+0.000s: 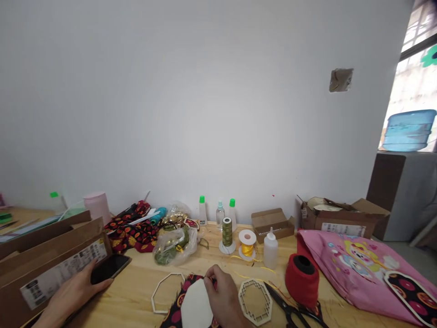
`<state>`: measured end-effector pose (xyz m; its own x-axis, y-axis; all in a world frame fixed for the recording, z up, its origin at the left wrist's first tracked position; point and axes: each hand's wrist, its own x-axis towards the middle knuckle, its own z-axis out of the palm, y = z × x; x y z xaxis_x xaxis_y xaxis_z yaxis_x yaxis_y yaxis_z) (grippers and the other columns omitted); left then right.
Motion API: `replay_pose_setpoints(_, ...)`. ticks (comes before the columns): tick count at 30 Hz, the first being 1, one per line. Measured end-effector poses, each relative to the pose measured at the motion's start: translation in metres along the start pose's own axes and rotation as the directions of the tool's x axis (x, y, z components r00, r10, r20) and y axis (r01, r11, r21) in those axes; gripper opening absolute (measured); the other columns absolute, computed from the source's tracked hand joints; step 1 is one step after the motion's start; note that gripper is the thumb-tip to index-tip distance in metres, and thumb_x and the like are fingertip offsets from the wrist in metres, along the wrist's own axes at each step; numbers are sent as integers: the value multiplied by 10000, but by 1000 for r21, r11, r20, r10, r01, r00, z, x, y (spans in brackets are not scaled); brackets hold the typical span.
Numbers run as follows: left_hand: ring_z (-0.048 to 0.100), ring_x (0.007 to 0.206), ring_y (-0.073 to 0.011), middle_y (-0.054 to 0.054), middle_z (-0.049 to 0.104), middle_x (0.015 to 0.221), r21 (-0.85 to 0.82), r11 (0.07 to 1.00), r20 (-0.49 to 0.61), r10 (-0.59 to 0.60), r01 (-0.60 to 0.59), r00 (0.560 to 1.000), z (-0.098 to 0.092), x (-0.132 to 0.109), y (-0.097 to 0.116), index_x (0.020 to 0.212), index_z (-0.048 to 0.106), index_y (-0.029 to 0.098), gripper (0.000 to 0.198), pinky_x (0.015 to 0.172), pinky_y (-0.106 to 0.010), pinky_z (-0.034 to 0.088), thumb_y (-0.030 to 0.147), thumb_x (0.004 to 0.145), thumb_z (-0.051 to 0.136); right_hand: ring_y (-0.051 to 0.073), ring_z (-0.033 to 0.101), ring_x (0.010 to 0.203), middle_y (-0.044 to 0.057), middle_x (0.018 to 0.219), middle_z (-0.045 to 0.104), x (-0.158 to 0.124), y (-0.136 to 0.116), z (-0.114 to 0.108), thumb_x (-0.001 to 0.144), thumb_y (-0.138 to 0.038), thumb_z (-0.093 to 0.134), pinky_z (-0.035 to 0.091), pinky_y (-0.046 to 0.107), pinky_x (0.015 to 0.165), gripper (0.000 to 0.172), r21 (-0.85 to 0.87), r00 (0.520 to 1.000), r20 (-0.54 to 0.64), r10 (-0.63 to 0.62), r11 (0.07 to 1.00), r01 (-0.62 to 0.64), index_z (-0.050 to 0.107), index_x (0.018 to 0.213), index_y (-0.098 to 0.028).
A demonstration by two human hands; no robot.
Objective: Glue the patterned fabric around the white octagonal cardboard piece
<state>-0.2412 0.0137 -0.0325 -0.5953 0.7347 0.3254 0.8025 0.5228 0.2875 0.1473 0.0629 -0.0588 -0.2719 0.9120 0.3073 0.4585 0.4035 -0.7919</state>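
My left hand rests on the wooden table with its fingers stretched toward a black phone, the fingertips touching its near edge. My right hand is closed in a pinch over a white octagonal piece that lies on a patterned dark fabric. An empty white octagonal frame lies just left of the fabric. A lattice-cut octagonal frame lies just right of my right hand.
Black scissors, a red thread cone, a yellow ribbon spool, a green thread spool and glue bottles stand behind. Cardboard boxes sit left, pink fabric right.
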Motion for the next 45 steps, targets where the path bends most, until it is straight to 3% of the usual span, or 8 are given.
replay_pose_setpoints(10,525,1032,-330,-199,567,1130,152,980,186,100,-130,977,-11,-13,8,1286,253,2,751,793,-339,394,517,752,370,158,565,683,7,721,631,1,1,-1,769,-218,432,377,227,595,130,44,1000,-2,2,999,-2,558,739,-207)
replay_pose_setpoints(19,536,992,-353,-199,577,1089,101,965,-52,247,-241,968,-14,-28,26,1191,426,72,638,813,-421,406,519,736,415,161,564,686,10,701,620,2,-1,-1,751,-197,431,383,242,617,118,94,1000,-7,-20,995,21,541,707,-191)
replay_pose_setpoints(23,527,1022,-278,-155,587,1075,-318,810,-157,469,-494,869,-16,-55,95,1054,538,107,496,896,-365,384,459,707,488,168,559,679,13,687,610,4,0,0,747,-201,437,385,247,613,113,109,999,-8,-37,993,38,533,691,-188)
replay_pose_setpoints(29,385,1172,-233,-106,473,1259,-698,500,38,741,-513,671,-8,-114,216,1168,484,181,520,991,-370,266,407,707,567,162,553,659,5,690,618,-1,-2,-6,766,-201,438,380,240,600,112,121,990,10,-143,983,141,542,725,-193)
replay_pose_setpoints(32,506,1031,-220,-58,584,1135,-780,408,128,847,-475,516,-3,-116,245,1170,501,231,600,895,-317,362,397,616,660,154,558,646,-2,696,628,-2,0,-13,730,-136,453,375,226,585,109,155,984,-14,-177,972,177,544,721,-194)
replay_pose_setpoints(35,582,774,-194,-10,675,865,-828,403,211,869,-390,448,7,-105,253,1083,577,230,602,708,-270,429,382,518,722,160,576,686,7,742,649,1,3,-19,726,-138,469,385,227,607,103,190,987,-71,-144,969,155,556,733,-194)
replay_pose_setpoints(40,532,664,-160,-5,630,694,-857,460,308,819,-232,484,36,-89,239,766,659,149,307,604,-238,386,371,555,693,173,574,666,13,704,647,6,6,-19,732,-201,493,387,245,606,101,113,993,-104,-59,991,70,594,728,-195)
replay_pose_setpoints(45,459,582,-130,23,538,594,-883,462,352,768,-82,535,55,-85,227,702,607,126,357,538,-228,332,406,512,723,174,569,661,18,691,637,10,9,-13,723,-204,489,394,247,597,116,106,994,-105,17,994,-5,603,720,-187)
